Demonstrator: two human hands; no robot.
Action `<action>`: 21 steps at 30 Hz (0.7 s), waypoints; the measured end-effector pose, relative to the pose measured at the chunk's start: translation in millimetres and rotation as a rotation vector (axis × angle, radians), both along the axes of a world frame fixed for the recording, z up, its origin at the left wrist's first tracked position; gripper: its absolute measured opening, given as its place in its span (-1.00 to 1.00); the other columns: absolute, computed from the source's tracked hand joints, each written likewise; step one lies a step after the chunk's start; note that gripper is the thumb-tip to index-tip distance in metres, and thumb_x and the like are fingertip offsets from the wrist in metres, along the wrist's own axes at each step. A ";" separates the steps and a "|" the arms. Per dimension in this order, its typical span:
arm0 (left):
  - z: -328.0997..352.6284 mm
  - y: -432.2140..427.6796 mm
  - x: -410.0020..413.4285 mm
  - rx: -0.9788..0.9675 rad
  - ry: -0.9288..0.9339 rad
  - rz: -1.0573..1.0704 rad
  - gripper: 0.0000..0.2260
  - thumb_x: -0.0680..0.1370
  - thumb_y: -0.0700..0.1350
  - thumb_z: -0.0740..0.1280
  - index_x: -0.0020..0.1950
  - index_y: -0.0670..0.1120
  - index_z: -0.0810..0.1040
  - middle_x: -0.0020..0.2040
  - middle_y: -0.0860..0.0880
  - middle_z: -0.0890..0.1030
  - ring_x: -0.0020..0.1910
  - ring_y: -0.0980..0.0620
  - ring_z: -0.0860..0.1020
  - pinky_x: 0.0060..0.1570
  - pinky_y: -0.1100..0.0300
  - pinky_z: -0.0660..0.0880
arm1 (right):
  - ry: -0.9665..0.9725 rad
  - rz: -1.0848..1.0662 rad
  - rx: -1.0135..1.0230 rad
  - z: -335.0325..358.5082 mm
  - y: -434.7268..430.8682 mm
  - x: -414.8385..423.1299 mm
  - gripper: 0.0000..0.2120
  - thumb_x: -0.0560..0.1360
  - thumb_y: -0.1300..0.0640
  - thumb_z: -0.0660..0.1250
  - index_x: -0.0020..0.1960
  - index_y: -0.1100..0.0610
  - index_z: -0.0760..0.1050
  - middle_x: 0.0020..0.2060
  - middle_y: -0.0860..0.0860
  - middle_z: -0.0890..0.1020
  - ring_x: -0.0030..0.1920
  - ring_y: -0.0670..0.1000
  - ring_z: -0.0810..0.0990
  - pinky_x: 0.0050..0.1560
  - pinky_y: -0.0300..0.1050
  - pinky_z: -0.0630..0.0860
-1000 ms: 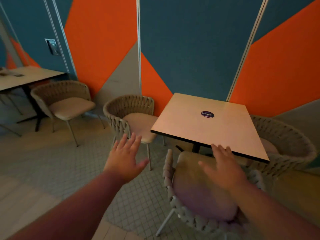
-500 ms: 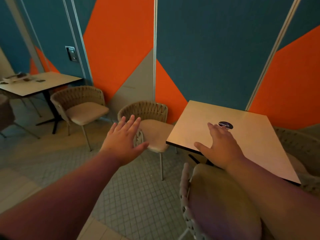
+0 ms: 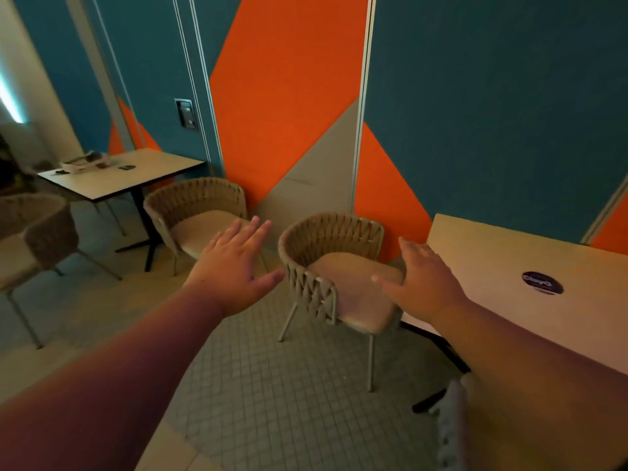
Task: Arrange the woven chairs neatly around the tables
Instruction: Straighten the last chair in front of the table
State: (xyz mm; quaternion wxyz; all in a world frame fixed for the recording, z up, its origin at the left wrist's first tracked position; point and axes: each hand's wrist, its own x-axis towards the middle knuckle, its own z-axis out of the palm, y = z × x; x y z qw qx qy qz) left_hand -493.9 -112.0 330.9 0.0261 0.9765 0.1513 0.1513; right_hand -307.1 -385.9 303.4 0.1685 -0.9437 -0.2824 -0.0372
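Head view is showing both grips spread and holding nothing. The left grip [image 3: 234, 270] is hovering with straight fingers left of centre, and the right grip [image 3: 424, 283] is hovering likewise right of centre. Between them in the frame, the nearest woven chair [image 3: 326, 239] is standing on the tiled floor [image 3: 272, 385], its seat just beside the left edge of the desk [image 3: 503, 260] at the right of the frame. That desk is carrying a dark round sticker [image 3: 542, 283]. A 2nd woven chair [image 3: 200, 198] is standing by the orange wall [image 3: 289, 96], near a 2nd desk [image 3: 136, 175] at the upper left. A 3rd chair [image 3: 40, 226] is sitting at the left edge.
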 end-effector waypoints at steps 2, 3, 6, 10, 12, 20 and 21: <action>-3.3 49.6 12.7 0.020 0.034 -0.010 -0.07 0.37 0.52 -0.12 0.64 0.08 -0.10 0.65 0.02 -0.04 0.62 -0.04 -0.08 0.58 -0.07 -0.04 | 0.015 -0.026 0.017 -10.2 44.8 9.9 -0.07 0.45 -0.48 0.18 0.62 0.01 0.00 0.60 0.05 0.16 0.58 0.13 0.11 0.51 0.15 0.23; -5.0 76.9 21.8 0.028 0.051 -0.024 -0.07 0.36 0.52 -0.12 0.64 0.08 -0.10 0.65 0.02 -0.04 0.62 -0.04 -0.08 0.58 -0.07 -0.04 | 0.028 -0.043 0.022 -16.1 69.0 15.8 -0.07 0.45 -0.48 0.18 0.62 0.01 0.00 0.59 0.05 0.17 0.58 0.14 0.12 0.51 0.15 0.24; -4.3 132.6 45.8 0.045 0.108 -0.068 -0.11 0.43 0.49 0.02 0.65 0.08 -0.09 0.65 0.03 -0.05 0.62 -0.03 -0.09 0.55 -0.06 -0.05 | 0.089 -0.090 0.043 -27.1 119.2 27.3 -0.04 0.42 -0.50 0.19 0.62 0.00 0.00 0.59 0.04 0.18 0.57 0.14 0.15 0.49 0.17 0.26; -3.8 187.2 101.1 0.058 0.184 -0.139 -0.20 0.54 0.39 0.15 0.65 0.09 -0.09 0.65 0.07 -0.07 0.62 -0.01 -0.10 0.53 -0.09 0.00 | 0.129 -0.140 0.056 -36.8 168.3 53.5 -0.03 0.42 -0.48 0.23 0.61 0.04 0.03 0.58 0.06 0.20 0.56 0.14 0.17 0.49 0.12 0.25; -11.4 213.6 142.9 0.046 0.201 -0.191 -0.19 0.54 0.37 0.17 0.65 0.08 -0.09 0.65 0.07 -0.07 0.62 -0.01 -0.10 0.53 -0.10 0.00 | 0.167 -0.188 0.044 -46.3 188.2 78.2 -0.04 0.43 -0.45 0.25 0.62 0.04 0.03 0.58 0.07 0.20 0.55 0.13 0.18 0.47 0.09 0.25; -50.4 297.8 287.7 0.095 0.253 -0.296 -0.08 0.38 0.49 -0.04 0.65 0.07 -0.10 0.66 0.03 -0.04 0.62 -0.03 -0.08 0.55 -0.05 -0.02 | 0.215 -0.217 -0.007 -86.4 267.8 189.9 -0.01 0.41 -0.47 0.24 0.62 0.06 0.04 0.56 0.07 0.24 0.56 0.11 0.17 0.51 0.06 0.21; -53.8 309.3 303.9 0.096 0.265 -0.304 -0.09 0.39 0.48 -0.01 0.65 0.07 -0.10 0.66 0.02 -0.03 0.62 -0.04 -0.07 0.55 -0.05 -0.02 | 0.230 -0.216 -0.014 -88.9 280.6 204.2 -0.01 0.41 -0.47 0.25 0.62 0.07 0.04 0.57 0.07 0.23 0.56 0.10 0.16 0.51 0.05 0.20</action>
